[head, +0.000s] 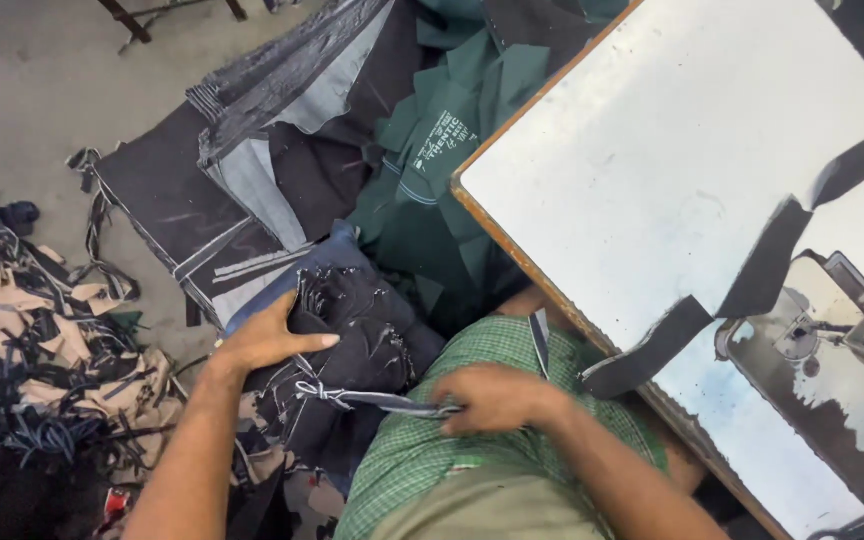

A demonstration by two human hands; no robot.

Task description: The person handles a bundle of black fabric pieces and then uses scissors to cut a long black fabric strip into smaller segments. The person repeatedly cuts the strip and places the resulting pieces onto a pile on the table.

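Left hand (270, 340) spread flat on the dark fabric bundle (352, 340) beside the knee, pinning it steady. Right hand (492, 397) closed, pinching the pale tie strip (377, 399) knotted around that bundle, drawn taut across the green checked lap (472, 440). White tabltop (672, 160) alongside, dark strips (752, 275) draped across.

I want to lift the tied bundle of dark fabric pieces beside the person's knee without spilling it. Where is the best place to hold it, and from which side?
Probably best at the light fabric tie strip knotted across the bundle of dark fabric pieces, coming from above. The strip binds the stack, so a grip there should keep the pieces together. The right hand already pulls its loose end; the left hand rests flat on top.
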